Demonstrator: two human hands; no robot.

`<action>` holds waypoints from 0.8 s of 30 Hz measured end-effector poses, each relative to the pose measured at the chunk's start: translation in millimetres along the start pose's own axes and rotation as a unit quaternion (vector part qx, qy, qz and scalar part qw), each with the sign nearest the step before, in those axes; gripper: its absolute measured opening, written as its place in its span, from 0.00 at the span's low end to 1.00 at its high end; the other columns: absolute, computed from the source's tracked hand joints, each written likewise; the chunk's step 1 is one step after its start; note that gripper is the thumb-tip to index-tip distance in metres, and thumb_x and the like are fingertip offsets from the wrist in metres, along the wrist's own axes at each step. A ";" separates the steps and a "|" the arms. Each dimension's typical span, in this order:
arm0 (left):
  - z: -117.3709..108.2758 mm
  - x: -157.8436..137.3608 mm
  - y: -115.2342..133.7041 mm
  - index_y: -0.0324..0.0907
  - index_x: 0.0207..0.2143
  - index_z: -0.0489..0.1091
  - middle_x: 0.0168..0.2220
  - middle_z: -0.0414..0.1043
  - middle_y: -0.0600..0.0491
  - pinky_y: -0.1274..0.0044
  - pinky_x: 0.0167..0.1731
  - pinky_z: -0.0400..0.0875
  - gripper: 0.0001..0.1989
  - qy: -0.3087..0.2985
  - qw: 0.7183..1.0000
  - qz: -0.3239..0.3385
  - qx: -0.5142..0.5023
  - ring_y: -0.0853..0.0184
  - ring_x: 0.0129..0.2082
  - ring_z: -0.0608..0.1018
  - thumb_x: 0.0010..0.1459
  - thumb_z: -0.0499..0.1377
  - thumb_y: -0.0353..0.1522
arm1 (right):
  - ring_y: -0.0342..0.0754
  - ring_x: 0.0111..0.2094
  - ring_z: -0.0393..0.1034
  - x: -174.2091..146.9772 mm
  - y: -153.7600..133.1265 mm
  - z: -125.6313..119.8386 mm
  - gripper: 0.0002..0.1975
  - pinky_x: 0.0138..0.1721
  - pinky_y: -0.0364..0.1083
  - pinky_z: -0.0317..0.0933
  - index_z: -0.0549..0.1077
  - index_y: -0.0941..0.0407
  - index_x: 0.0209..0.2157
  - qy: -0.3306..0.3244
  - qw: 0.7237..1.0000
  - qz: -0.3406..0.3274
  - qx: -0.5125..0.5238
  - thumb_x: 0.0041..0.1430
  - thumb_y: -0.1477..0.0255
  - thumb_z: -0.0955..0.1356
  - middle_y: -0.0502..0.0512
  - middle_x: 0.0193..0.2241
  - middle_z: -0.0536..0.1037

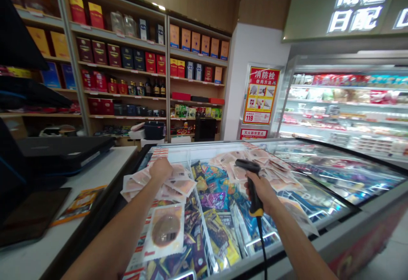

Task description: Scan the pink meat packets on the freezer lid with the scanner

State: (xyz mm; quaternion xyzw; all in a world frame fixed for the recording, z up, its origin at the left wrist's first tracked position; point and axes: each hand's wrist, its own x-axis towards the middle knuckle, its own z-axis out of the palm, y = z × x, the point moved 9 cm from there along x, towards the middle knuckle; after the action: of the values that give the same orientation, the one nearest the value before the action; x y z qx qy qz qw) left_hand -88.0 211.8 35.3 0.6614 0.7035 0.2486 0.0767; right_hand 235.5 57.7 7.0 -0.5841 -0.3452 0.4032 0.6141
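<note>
My right hand (260, 186) is wrapped round the grip of a black barcode scanner (254, 186) with yellow at its base. Its head points left, and a black cable hangs down from it. At the left end of the glass-topped freezer, my left hand (161, 170) is curled on a fan of flat, clear-and-white packets (178, 185), its fingertips hidden. Closer to me lies a single flat packet (165, 230) with a round brown item inside. Many similar packets (274, 167) are spread on the glass beyond the scanner.
Under the freezer glass (338, 186) are colourful bagged goods in wire baskets. On the left, a white counter (124, 161) carries black equipment, a dark tablet-like screen (35, 216) and an orange packet (83, 203). Behind are shelves of boxes and a lit refrigerated display (344, 110).
</note>
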 end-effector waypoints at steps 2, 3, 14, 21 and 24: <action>6.6 -1.2 18.3 0.38 0.43 0.61 0.42 0.64 0.49 0.69 0.37 0.65 0.16 -0.015 1.000 0.006 -0.001 0.66 0.40 0.69 0.52 0.51 0.34 | 0.39 0.10 0.58 1.1 1.2 -7.6 0.14 0.09 0.40 0.55 0.63 0.58 0.26 0.010 1.000 0.004 -0.002 0.43 0.61 0.64 0.47 0.12 0.66; 11.6 -2.0 29.8 0.38 0.43 0.61 0.43 0.64 0.49 0.68 0.38 0.65 0.15 -0.023 1.000 0.013 -0.003 0.65 0.40 0.69 0.52 0.51 0.34 | 0.39 0.10 0.58 1.8 2.0 -11.7 0.15 0.09 0.40 0.54 0.63 0.58 0.27 0.016 1.000 0.006 -0.002 0.43 0.61 0.64 0.46 0.12 0.66; 133.2 -46.5 182.0 0.37 0.39 0.64 0.40 0.66 0.50 0.70 0.36 0.66 0.13 -0.175 0.970 0.110 -0.126 0.67 0.38 0.70 0.52 0.52 0.35 | 0.39 0.12 0.59 5.9 7.6 -50.7 0.14 0.10 0.40 0.55 0.62 0.58 0.27 0.060 0.998 0.018 0.016 0.43 0.61 0.65 0.47 0.14 0.66; 177.9 -57.3 206.6 0.38 0.43 0.61 0.41 0.65 0.49 0.71 0.35 0.67 0.16 -0.203 0.966 0.012 -0.158 0.66 0.38 0.70 0.52 0.52 0.34 | 0.39 0.12 0.59 2.1 10.1 -65.2 0.14 0.10 0.39 0.54 0.62 0.58 0.25 0.068 0.997 0.022 0.001 0.44 0.61 0.64 0.47 0.14 0.66; 183.1 -56.8 204.9 0.38 0.45 0.60 0.42 0.64 0.48 0.70 0.35 0.67 0.17 -0.198 0.966 -0.020 -0.166 0.66 0.39 0.70 0.51 0.53 0.34 | 0.38 0.11 0.58 3.7 14.4 -64.9 0.14 0.10 0.39 0.54 0.61 0.58 0.22 0.062 0.998 0.025 -0.016 0.44 0.60 0.63 0.47 0.13 0.65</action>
State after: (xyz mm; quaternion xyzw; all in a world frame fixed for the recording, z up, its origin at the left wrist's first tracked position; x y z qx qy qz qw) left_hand 181.2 202.6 -43.1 0.6609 0.6364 0.2245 0.3284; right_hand 293.9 32.5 -12.6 -0.6264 -0.2980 0.3757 0.6145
